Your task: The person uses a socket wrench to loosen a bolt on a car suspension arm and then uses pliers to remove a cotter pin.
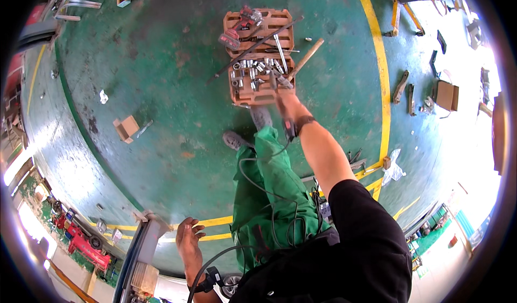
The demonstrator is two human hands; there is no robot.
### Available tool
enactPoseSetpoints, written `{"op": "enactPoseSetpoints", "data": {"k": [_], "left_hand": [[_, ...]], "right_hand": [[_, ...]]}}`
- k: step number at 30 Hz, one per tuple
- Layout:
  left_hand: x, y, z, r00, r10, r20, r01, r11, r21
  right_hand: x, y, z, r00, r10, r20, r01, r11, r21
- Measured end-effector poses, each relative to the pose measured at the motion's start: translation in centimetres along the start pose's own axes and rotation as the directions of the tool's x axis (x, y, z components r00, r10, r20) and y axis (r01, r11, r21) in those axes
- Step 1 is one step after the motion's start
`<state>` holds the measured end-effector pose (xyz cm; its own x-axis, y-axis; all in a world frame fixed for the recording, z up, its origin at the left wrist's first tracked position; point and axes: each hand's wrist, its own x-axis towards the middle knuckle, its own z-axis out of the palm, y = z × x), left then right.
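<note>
My right hand (289,104) reaches down to the near right corner of an open orange-brown tool case (258,97). Its fingers are blurred, and grey metal tool parts (273,78) show right at them; I cannot tell whether they grip anything. A hammer with a wooden handle (308,58) slants across the case's right edge, close to those fingers. Chrome sockets (249,64) fill the near half of the case. In the far half lie a red and black cordless power tool (245,24) and a long dark bar (253,49). My left hand (188,239) hangs low at the left, holding nothing, fingers loosely apart.
The green floor carries yellow lines (381,71). Cardboard boxes lie at left (126,128) and right (447,95), with metal brackets (400,86) near the right one. A yellow stand (397,12) is at far right. A cable runs over my green trousers (280,179).
</note>
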<state>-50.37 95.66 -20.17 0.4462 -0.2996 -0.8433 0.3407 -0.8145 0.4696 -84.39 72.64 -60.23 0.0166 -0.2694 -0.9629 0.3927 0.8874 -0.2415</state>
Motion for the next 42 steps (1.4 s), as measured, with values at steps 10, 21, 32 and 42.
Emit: {"op": "enactPoseSetpoints", "data": {"k": [10,21,32,42], "left_hand": [[-0.6,0.0,-3.9,0.994,0.095,0.054,-0.092,0.994,-0.056],[5.9,-1.2,-9.8,0.997,0.077,0.022,-0.079,0.99,0.117],[8.8,-3.9,-11.3,0.994,-0.102,0.036,0.097,0.987,0.128],[3.0,5.0,14.8,0.881,0.199,0.43,-0.328,0.911,0.25]], "right_hand": [[-14.1,4.6,-9.6,0.993,-0.001,-0.116,0.018,0.99,0.142],[-32.7,3.1,-20.0,0.917,-0.223,-0.332,0.364,0.807,0.464],[-47.5,6.6,-36.0,0.726,-0.268,-0.634,0.688,0.259,0.678],[-57.9,6.2,-55.6,0.319,0.043,-0.947,0.943,-0.109,0.313]]}}
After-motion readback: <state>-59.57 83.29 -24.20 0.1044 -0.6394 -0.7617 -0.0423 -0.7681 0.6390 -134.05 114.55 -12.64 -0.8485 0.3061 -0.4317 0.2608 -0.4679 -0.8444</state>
